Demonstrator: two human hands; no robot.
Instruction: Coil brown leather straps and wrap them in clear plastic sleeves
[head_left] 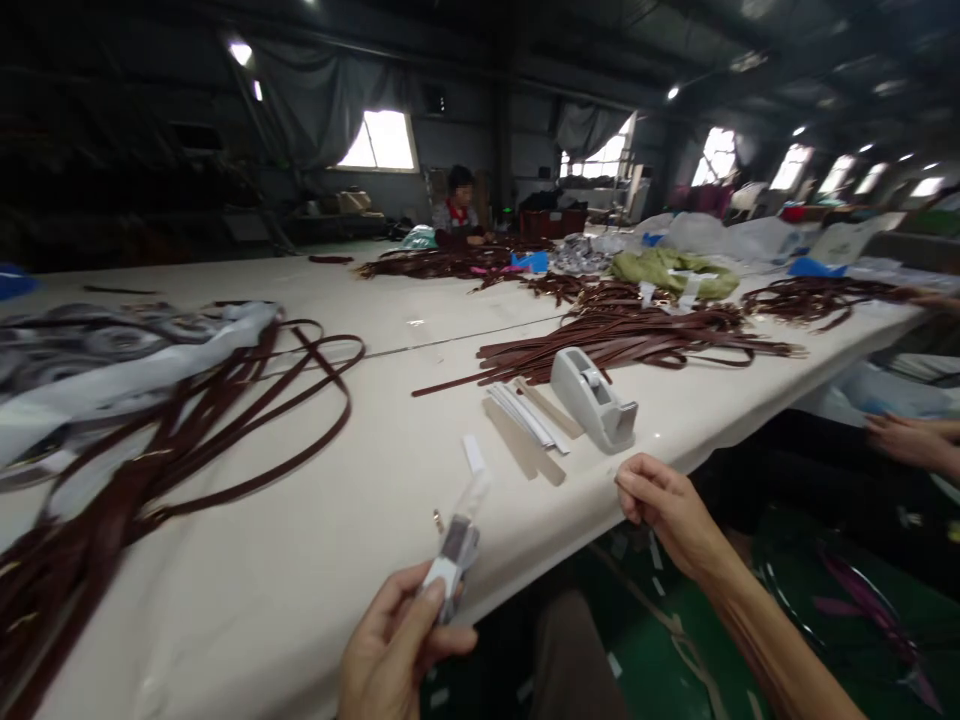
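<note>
In the lower middle, my left hand [401, 635] is closed on a small bundle [456, 540], dark in the middle with white and clear wrapping around it; blur hides its exact kind. A clear strip with a white end [472, 455] sticks out from its top over the table. My right hand [664, 505] is pinched at the table's front edge, just below the tape dispenser [592, 400]. Whatever lies between those fingertips, if anything, is too small to make out. Left of the dispenser lie white paper strips [527, 415] and beige strips [511, 437]. A small gold-coloured metal piece [438, 520] rests beside the bundle.
Brown leather straps [120, 510] spread across the left of the white table [285, 560], beside grey wrapped coils [112, 345]. More brown straps [622, 335] are piled behind the dispenser. A person [456, 205] sits across the table; another person's hand [904, 440] shows at right.
</note>
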